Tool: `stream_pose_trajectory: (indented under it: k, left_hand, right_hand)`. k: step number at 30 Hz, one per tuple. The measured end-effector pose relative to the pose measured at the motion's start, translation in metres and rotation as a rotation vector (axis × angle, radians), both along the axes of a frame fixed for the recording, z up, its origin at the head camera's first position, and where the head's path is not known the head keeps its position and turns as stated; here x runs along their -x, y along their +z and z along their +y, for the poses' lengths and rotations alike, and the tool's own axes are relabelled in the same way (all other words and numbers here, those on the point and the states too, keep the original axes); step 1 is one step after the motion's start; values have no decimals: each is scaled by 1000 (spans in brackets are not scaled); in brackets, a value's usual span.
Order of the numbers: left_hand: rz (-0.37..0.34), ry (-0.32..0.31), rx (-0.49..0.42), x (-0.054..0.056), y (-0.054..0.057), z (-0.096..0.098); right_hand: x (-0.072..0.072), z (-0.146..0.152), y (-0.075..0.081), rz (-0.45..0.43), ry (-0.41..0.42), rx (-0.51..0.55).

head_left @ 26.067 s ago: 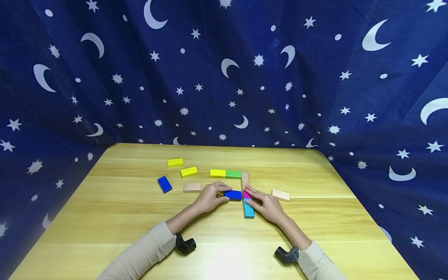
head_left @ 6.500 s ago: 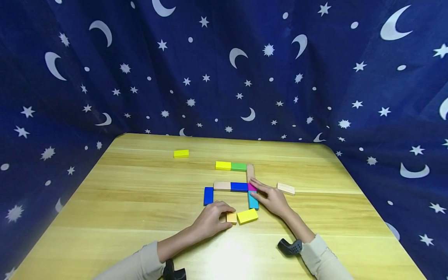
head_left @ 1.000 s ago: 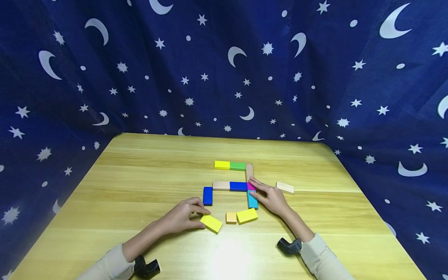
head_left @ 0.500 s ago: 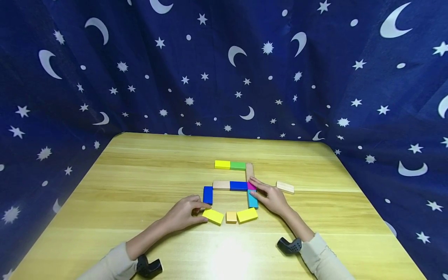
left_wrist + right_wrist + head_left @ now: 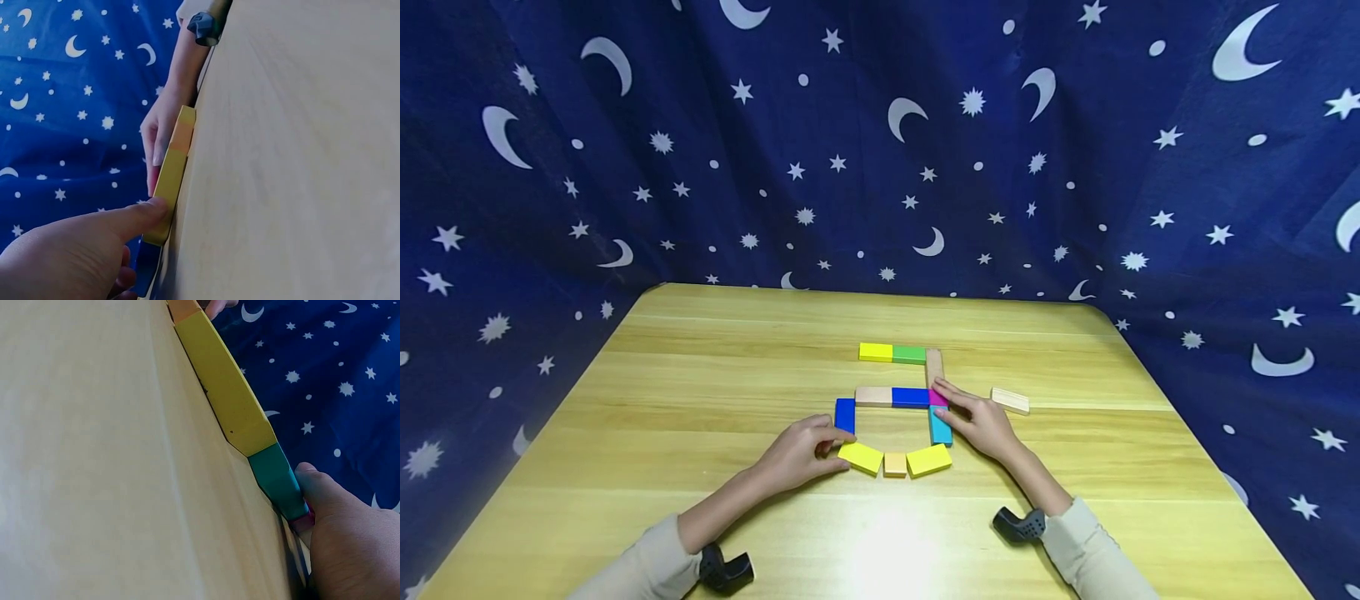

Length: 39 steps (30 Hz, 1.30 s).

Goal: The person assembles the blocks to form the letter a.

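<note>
In the head view, my left hand point(image 5: 797, 454) pinches the left end of a yellow block point(image 5: 861, 458) between thumb and fingers. Its right end sits by a small orange block point(image 5: 895, 465); a second yellow block point(image 5: 929, 460) is on the orange one's other side. A blue block point(image 5: 846, 415) lies just behind the pinched one. My right hand point(image 5: 987, 425) rests with extended fingers at a magenta block point(image 5: 937, 398), its thumb on a light blue block point(image 5: 940, 427). The left wrist view shows my left thumb point(image 5: 147, 214) on the yellow block's near face.
A beige block point(image 5: 874, 397) and a blue block point(image 5: 911, 397) form a row behind. Farther back are a yellow block point(image 5: 876, 352), a green block point(image 5: 909, 355) and a beige block point(image 5: 934, 365). One loose pale wood block point(image 5: 1011, 400) lies right of my right hand.
Over the last second my left hand slid the yellow block back and right, up to the orange block. Since the oldest frame, several blocks have joined the arrangement. My right hand stayed in place.
</note>
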<state>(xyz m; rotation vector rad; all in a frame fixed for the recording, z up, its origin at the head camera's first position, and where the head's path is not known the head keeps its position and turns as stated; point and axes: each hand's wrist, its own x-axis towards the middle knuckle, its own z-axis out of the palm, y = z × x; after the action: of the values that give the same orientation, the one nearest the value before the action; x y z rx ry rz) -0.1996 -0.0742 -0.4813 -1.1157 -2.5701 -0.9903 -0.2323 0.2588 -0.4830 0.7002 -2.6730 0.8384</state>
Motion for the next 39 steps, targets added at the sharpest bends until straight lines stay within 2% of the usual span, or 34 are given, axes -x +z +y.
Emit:
stream_pose_trajectory:
  k: [14, 26, 39]
  left_hand:
    - [-5, -3, -15, 2, -1, -1]
    - [14, -8, -25, 2, -3, 0]
    - [2, 12, -14, 2, -1, 1]
  right_hand:
    - [2, 1, -2, 31, 15, 7]
    - [2, 1, -2, 4, 13, 6]
    - [2, 1, -2, 11, 7, -5]
